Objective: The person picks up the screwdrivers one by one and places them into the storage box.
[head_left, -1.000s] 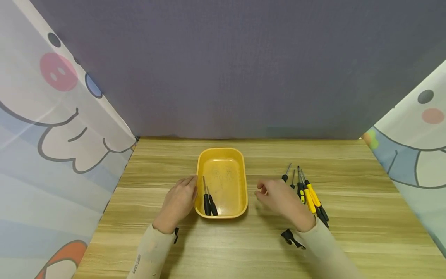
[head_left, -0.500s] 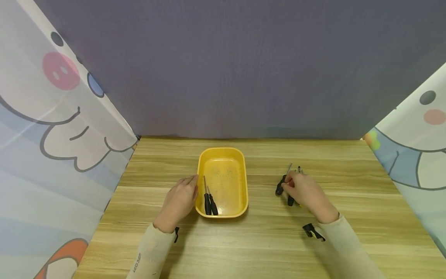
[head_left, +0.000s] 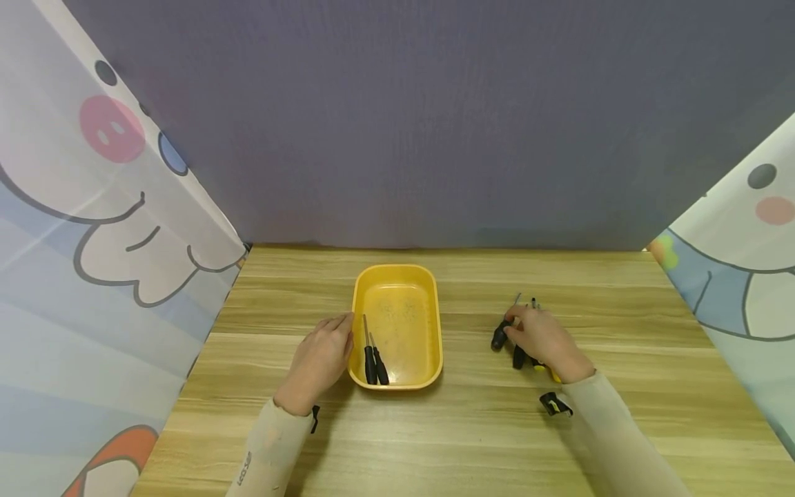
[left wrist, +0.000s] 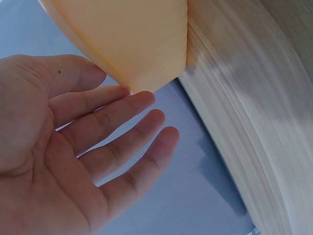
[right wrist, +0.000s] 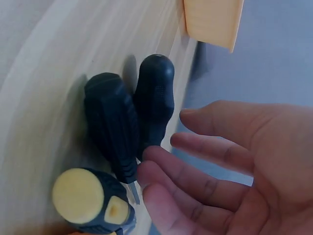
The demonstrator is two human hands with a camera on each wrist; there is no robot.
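Beside the yellow tray [head_left: 397, 386] my left hand [head_left: 318, 355] rests with loosely straight fingers, the fingertips at its left wall. Two screwdrivers with black handles [head_left: 370, 366] lie inside the tray along that wall. My right hand [head_left: 546, 339] reaches over a group of screwdrivers to the right of the tray. Nearest its fingertips is a screwdriver with a rounded black handle [right wrist: 155, 93]. The thumb stands apart from that handle, and the fingers are close to its lower end. A faceted black screwdriver handle [right wrist: 111, 122] lies alongside. The hand covers most of the group in the head view.
Another screwdriver, with a yellow-ended handle [right wrist: 78, 196], lies below in the right wrist view. The wooden table [head_left: 435, 449] ends at a dark grey partition [head_left: 397, 138] at the back. Patterned cloth [head_left: 155, 276] hangs on the left and right.
My right hand has moved right, from beside the tray to over the screwdrivers, and has barely shifted in the last half second. The left hand and tray have stayed in place.
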